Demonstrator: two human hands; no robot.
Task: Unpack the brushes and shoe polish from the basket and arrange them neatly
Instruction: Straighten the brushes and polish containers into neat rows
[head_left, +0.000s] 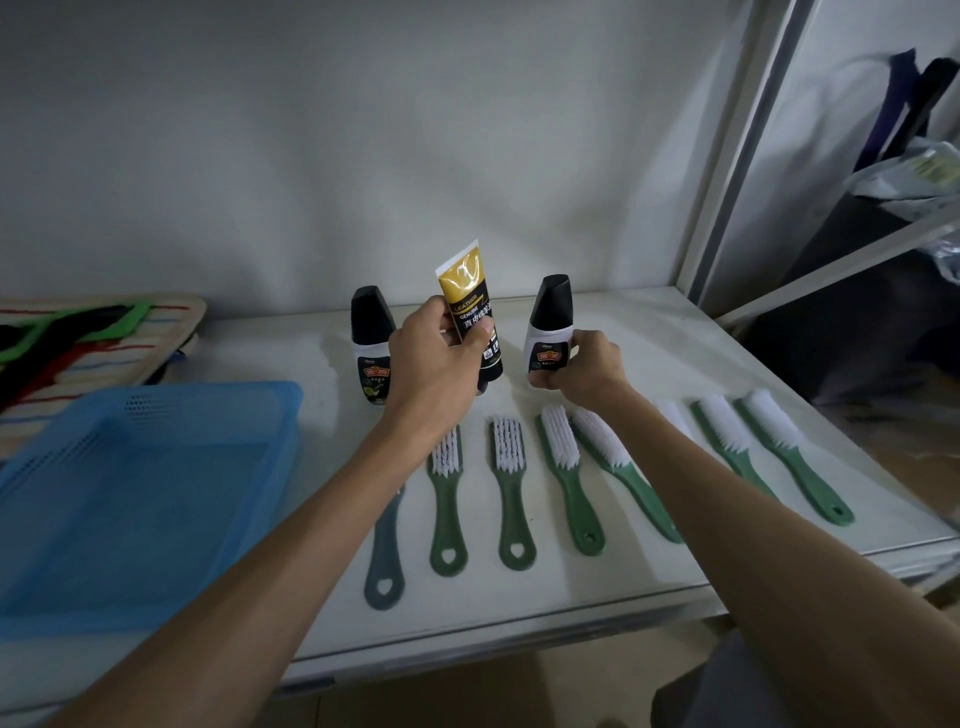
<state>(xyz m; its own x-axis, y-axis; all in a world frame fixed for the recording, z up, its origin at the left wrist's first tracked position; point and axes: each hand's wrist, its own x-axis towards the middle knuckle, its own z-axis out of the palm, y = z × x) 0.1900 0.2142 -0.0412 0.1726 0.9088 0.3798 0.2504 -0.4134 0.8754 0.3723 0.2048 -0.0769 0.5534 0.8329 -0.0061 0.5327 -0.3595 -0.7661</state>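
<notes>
Holding: left hand (434, 358) grips our leather-polish tube (470, 317); right hand (584, 366) clasps a polish bottle (548, 332) standing on the desk (649, 358). Brushes (509, 488) rowed; basket (130, 499) apparently empty; tube unplaced.

One head-worn wide-angle view only; nothing is being shared with a second view. The scene is being looked at from above and behind the forearms, facing forward and down onto the white table (649, 353), toward the wall (363, 156). The near table edge is being framed close; straight lines are being bent at the borders.
</notes>
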